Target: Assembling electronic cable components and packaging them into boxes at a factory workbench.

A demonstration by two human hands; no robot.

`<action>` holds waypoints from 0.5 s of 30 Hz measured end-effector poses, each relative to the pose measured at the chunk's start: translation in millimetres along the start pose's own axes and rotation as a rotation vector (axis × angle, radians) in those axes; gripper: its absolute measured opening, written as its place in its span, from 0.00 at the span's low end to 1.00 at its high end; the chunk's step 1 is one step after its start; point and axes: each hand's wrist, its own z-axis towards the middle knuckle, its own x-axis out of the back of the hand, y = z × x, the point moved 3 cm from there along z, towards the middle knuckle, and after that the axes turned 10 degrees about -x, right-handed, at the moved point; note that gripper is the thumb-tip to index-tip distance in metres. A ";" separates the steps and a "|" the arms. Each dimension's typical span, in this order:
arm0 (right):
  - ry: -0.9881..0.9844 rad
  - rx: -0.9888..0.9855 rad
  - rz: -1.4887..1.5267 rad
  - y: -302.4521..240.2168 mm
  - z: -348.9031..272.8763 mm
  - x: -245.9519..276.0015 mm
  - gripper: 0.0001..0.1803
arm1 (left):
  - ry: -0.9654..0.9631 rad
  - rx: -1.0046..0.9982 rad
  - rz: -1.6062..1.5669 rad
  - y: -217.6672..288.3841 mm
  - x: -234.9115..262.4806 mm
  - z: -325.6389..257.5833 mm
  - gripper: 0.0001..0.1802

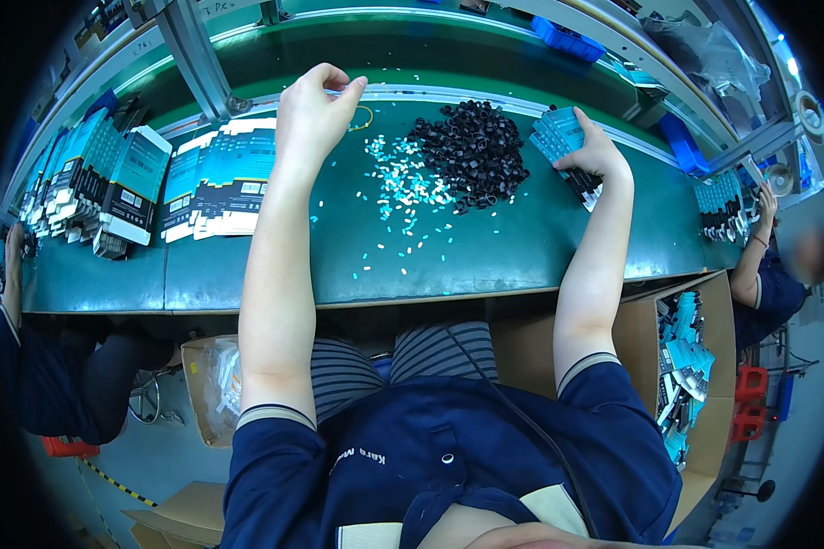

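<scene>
At a green desk (485, 265) on an assembly line, a person's right hand (595, 151) grips a fanned stack of teal packaging cards (563, 146) just right of a heap of small black parts (471, 151), its fingers closed around them. Left of the heap, beyond scattered pale pellets (403, 188), the left hand (313, 114) is raised, fingers pinched on something too small to tell. Further left lie rows of cards (220, 178)

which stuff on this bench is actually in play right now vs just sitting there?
In play:
- left hand, fingers pinched on something too small to tell
- right hand on a fanned stack of blue packets
- black ring pile
- small white pieces

Sitting there:
- boxed packs
- cardboard carton
</scene>
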 end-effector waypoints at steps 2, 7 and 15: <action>0.033 0.010 -0.005 -4.0 -5.8 4.8 0.64 | 0.006 0.006 0.001 -2.4 2.1 -1.4 0.18; -0.090 0.078 0.031 11.0 -19.7 9.4 0.63 | 0.000 0.001 0.023 -1.0 -0.1 -1.8 0.18; 0.009 -0.030 0.036 13.4 1.2 6.4 0.63 | 0.002 0.023 0.022 0.9 4.8 3.3 0.18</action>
